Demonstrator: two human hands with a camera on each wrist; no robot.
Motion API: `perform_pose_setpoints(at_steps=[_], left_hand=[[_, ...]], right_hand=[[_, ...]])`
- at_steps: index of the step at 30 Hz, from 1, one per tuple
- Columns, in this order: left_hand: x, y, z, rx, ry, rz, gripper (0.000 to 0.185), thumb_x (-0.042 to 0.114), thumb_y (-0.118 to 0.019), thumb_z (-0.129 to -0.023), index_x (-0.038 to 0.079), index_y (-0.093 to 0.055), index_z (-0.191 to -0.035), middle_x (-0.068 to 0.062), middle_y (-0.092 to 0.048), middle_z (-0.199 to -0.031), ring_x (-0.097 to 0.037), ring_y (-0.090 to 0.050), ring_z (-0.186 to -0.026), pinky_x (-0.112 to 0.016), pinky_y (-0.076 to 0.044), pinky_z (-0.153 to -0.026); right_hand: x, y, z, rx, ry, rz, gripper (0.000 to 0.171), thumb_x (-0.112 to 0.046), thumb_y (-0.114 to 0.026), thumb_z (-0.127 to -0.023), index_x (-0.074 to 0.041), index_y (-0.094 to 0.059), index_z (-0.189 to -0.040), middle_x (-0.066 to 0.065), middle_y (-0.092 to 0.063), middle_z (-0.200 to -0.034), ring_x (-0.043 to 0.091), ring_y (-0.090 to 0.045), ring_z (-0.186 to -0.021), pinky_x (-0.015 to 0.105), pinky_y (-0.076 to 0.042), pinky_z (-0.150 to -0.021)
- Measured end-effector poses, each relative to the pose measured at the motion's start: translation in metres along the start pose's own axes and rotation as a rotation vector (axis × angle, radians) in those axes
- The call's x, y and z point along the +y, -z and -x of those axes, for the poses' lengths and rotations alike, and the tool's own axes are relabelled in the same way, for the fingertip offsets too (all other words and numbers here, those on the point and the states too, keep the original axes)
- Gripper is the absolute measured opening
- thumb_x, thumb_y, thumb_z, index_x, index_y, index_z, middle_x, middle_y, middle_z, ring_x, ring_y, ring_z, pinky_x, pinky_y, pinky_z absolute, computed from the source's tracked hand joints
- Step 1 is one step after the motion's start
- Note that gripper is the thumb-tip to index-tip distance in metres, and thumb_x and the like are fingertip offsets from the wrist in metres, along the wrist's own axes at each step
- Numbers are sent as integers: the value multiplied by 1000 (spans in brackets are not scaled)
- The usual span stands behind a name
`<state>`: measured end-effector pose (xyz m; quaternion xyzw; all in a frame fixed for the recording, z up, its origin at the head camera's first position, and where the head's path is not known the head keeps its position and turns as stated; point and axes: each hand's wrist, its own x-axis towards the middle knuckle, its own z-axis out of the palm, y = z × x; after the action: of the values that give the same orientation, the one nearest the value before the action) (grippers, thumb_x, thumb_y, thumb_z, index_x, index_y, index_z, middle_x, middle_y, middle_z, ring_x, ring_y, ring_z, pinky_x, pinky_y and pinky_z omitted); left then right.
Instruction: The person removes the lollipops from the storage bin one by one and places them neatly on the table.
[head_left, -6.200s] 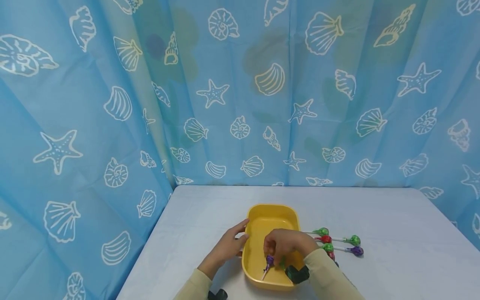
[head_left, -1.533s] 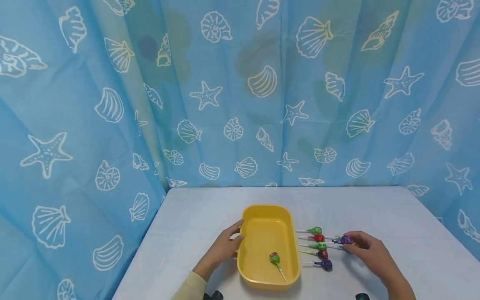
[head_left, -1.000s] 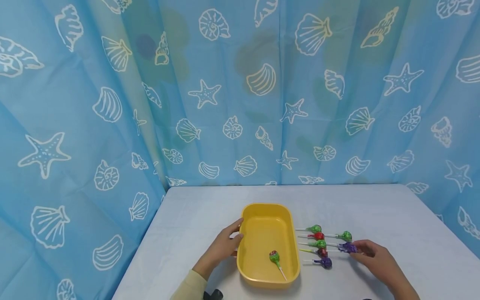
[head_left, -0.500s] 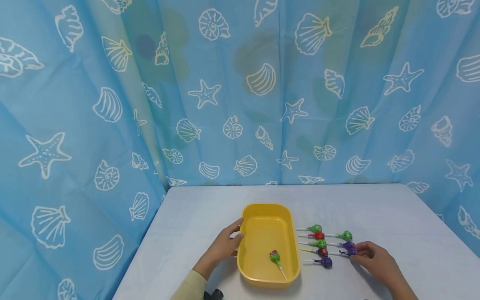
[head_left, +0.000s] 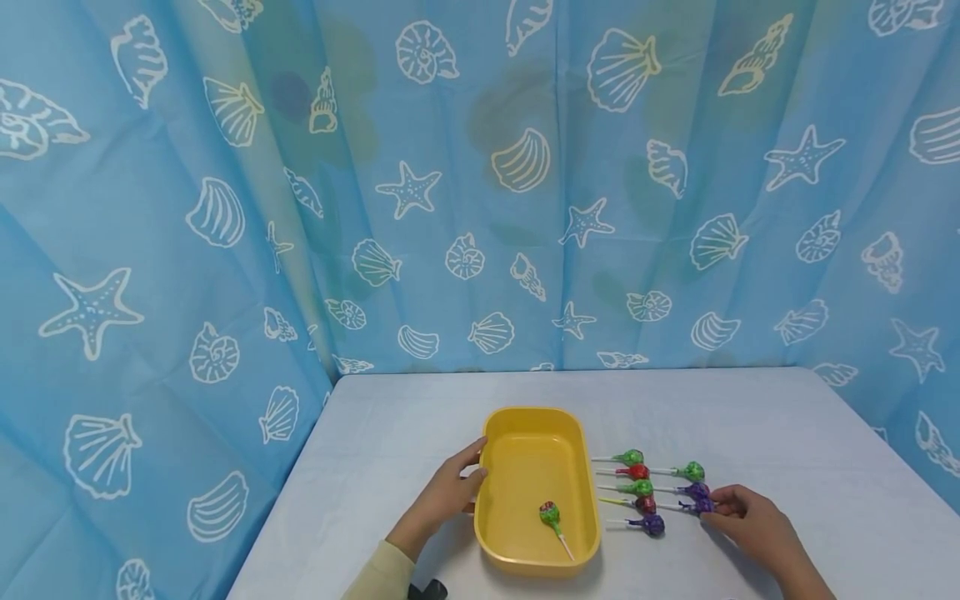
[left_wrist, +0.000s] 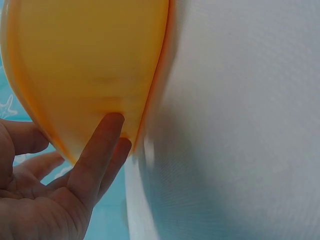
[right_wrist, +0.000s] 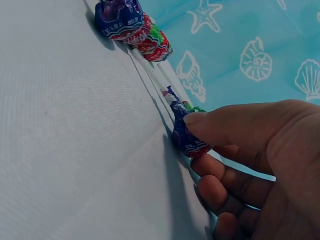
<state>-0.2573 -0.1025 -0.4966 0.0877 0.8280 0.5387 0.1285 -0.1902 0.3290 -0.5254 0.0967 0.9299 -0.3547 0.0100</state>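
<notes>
A yellow tray [head_left: 525, 433] sits on the white table with one green-wrapped lollipop [head_left: 550, 513] lying inside it. My left hand [head_left: 477, 475] rests straight fingers [left_wrist: 102, 145] against the tray's left outer wall [left_wrist: 90, 65]. Several lollipops in green [head_left: 631, 457], red [head_left: 638, 472] and purple [head_left: 654, 525] wrappers lie in rows on the table right of the tray. My right hand [head_left: 712, 506] is at the far right end of these rows. Its thumb and fingers [right_wrist: 197, 144] pinch the head of a purple lollipop [right_wrist: 184, 137], which lies on the table [head_left: 702, 504].
A blue curtain [head_left: 480, 183] printed with shells and starfish closes in the table at the back and on both sides. Bare white tabletop [head_left: 600, 392] stretches behind the tray and to the right of my right hand. More wrapped lollipops [right_wrist: 132, 25] lie further along the row.
My right hand left the tray, took a purple lollipop in the right-hand row, and has drawn it slightly nearer and rightwards. The left hand has stayed on the tray.
</notes>
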Motion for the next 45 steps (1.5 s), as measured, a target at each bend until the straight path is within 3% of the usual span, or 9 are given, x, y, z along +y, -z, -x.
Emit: perform_pose_setpoints(at_steps=[21, 32, 40, 45], left_hand=[[0, 0, -1, 13, -7, 1, 56, 16, -59, -104, 18, -41, -157, -19, -48, -148, -29, -66, -105, -38, -64, -72], [-1, 2, -2, 2, -6, 8, 57, 16, -59, -104, 19, -40, -157, -18, -48, -148, -29, -65, -107, -38, -64, -73], [-3, 1, -2, -1, -4, 19, 56, 16, -59, -104, 18, -41, -157, -19, -47, -149, -29, -65, -107, -38, -64, -72], [-2, 1, -1, -6, -5, 25, 56, 15, -59, -104, 17, -41, -157, -20, -47, -149, -30, -66, -107, -39, -64, -73]], right_hand=[[-4, 6, 2, 22, -24, -31, 51, -30, -81, -86, 10, -63, -112, 6, -68, -90, 27, -65, -85, 52, -53, -78], [-28, 6, 2, 72, 4, -112, 47, -24, -77, -90, 9, -61, -119, 10, -70, -99, 25, -64, -89, 29, -52, -65], [-47, 3, 2, 82, 58, -105, 40, -20, -77, -91, 6, -63, -117, 6, -68, -94, 24, -61, -87, 31, -52, -63], [-60, 0, 0, 69, 107, -86, 40, -21, -76, -91, 3, -63, -119, 8, -70, -100, 26, -63, -92, 40, -55, -73]])
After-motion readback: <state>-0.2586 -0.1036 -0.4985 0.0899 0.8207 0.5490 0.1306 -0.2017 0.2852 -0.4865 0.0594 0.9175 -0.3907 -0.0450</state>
